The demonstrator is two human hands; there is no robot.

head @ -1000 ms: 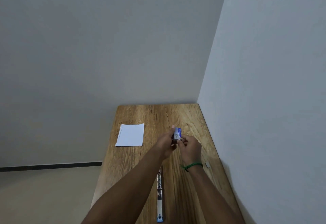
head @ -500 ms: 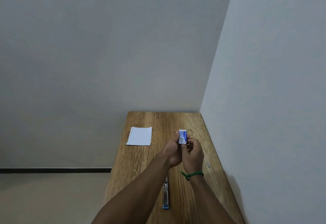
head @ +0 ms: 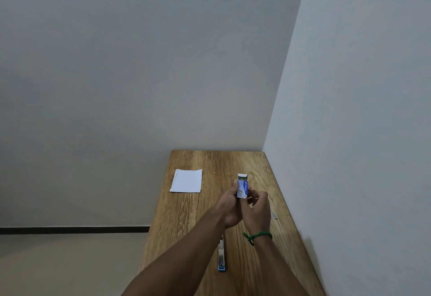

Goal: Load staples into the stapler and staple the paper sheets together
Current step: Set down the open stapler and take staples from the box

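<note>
Hands meet above mid-counter (head: 186, 221): left hand (head: 229, 207) closed around the staple box (head: 242, 188), flap up; right hand (head: 257, 209) pinches its lower end. Stapler (head: 221, 258) lies near the front, paper (head: 186, 181) by the left edge. Wall (head: 349, 132) bounds the right.

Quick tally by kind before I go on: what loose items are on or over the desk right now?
Staple box, flap open, held in both hands: 1
Stapler, lying opened out on the table: 1
Paper stack, sheet count unclear: 1
Small grey piece near the wall, possibly a staple strip: 1
Total: 4
</note>
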